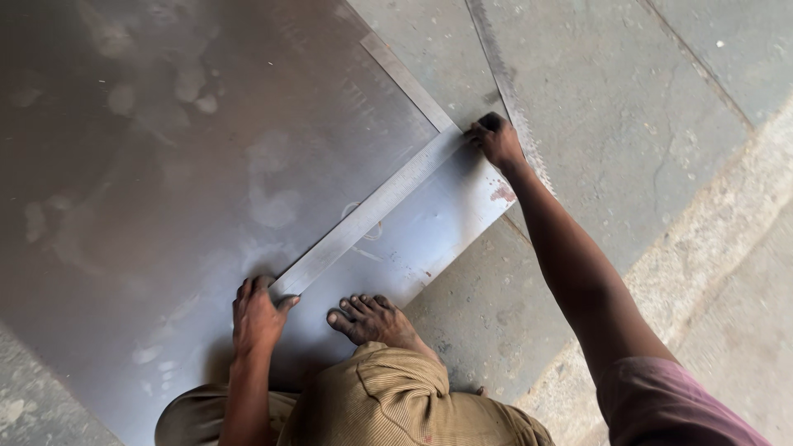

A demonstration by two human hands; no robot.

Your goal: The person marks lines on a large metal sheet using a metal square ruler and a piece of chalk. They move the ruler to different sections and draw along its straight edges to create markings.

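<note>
Head camera looks straight down on a large grey metal sheet point(190, 165) lying flat on a concrete floor point(628, 107). Across the sheet's near right corner lies a long flat steel straightedge point(368, 213), running on a slant from lower left to upper right. The left hand point(258, 318) rests palm down at the straightedge's lower end, fingers spread and pressing on the sheet, with the thumb touching the end of the strip. The right hand point(496, 140) is at the upper end, right where the straightedge meets the sheet's right edge; its fingers are curled tight together over that end, and whether they pinch a small tool or only the strip cannot be told. A bare foot point(372, 318) stands on the sheet just beside the left hand, toes pointing toward the straightedge without touching it. Below it shows a bent knee in ribbed tan trousers point(396, 396), and a pink sleeve point(669, 405) covers the right upper arm. A second narrow metal strip point(504, 83) lies on the floor beyond the right hand, angled away from the sheet. A rust-coloured spot point(502, 194) marks the sheet near its right corner.
</note>
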